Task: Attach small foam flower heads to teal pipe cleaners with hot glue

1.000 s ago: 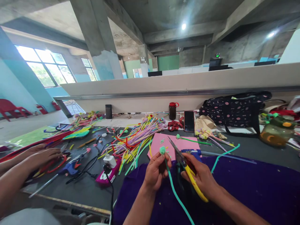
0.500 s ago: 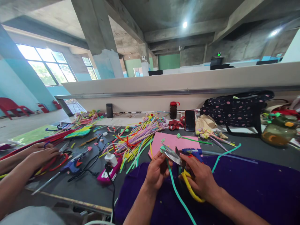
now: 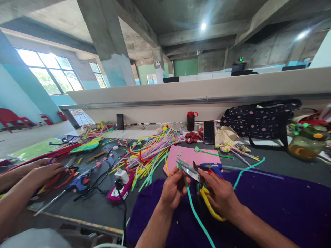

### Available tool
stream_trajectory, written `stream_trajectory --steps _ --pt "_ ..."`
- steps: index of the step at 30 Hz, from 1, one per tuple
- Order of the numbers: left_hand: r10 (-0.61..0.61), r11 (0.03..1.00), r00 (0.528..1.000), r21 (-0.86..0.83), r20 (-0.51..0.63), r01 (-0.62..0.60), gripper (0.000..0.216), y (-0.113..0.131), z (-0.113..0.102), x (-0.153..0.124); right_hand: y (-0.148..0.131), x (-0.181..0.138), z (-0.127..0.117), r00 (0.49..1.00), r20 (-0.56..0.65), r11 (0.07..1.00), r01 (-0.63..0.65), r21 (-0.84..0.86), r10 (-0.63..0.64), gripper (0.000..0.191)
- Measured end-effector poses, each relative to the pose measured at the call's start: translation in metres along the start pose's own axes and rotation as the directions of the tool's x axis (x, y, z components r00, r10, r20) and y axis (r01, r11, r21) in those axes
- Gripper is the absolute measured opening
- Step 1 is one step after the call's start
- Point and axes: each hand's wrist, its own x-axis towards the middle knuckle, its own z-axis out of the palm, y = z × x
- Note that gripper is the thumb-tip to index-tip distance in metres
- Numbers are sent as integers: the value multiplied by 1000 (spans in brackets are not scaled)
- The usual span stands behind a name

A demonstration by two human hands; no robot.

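Observation:
My left hand [image 3: 172, 187] pinches the tip of a mint-green pipe cleaner [image 3: 194, 206], whose long tail curves down over the purple cloth [image 3: 245, 206]. In my right hand [image 3: 219, 193] are scissors [image 3: 190, 171] with yellow handles. Their blades point left and lie apart, right at the green tip by my left fingertips. Part of that tip is hidden behind the blade and fingers. Behind the blades a pink sheet [image 3: 186, 155] carries small green scraps, a green-stemmed piece [image 3: 214, 153] and a blue glue gun [image 3: 212, 167]. Another mint-green pipe cleaner [image 3: 241, 175] lies right of my hand.
A co-worker's hands [image 3: 48, 172] handle red pipe cleaners at the left, near another blue glue gun [image 3: 80, 181]. A magenta power strip [image 3: 121, 189] with cords sits left of me. Beyond are a pipe cleaner heap [image 3: 155, 146], phone [image 3: 209, 132], bottle [image 3: 190, 122], and dark bag [image 3: 258, 119].
The scissor tips have shifted slightly left over the green tip, and less of it shows. Both hands otherwise keep their grips and places.

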Motion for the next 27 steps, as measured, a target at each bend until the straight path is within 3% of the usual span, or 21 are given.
stream_trajectory --steps 5,9,13,16,22,27 --pt "5 1000 999 -15 39 -5 15 2 1 -1 -3 2 -3 999 -21 995 -27 97 29 51" --pt "8 999 989 -36 151 -3 14 5 2 -1 -9 7 -11 976 28 929 -213 303 215 48" --pt "14 998 976 -62 216 -1 15 5 0 0 -14 9 -14 951 117 891 -308 333 285 49" --pt "12 995 976 -100 216 10 16 4 -2 0 -16 9 -12 958 123 916 -284 285 259 50" --pt "-21 990 980 -134 199 49 18 1 -4 -1 -13 5 -4 993 11 983 -120 137 120 51" --pt "-20 990 984 -136 176 44 19 1 -3 -2 -10 2 -1 996 -7 994 -92 63 93 54"
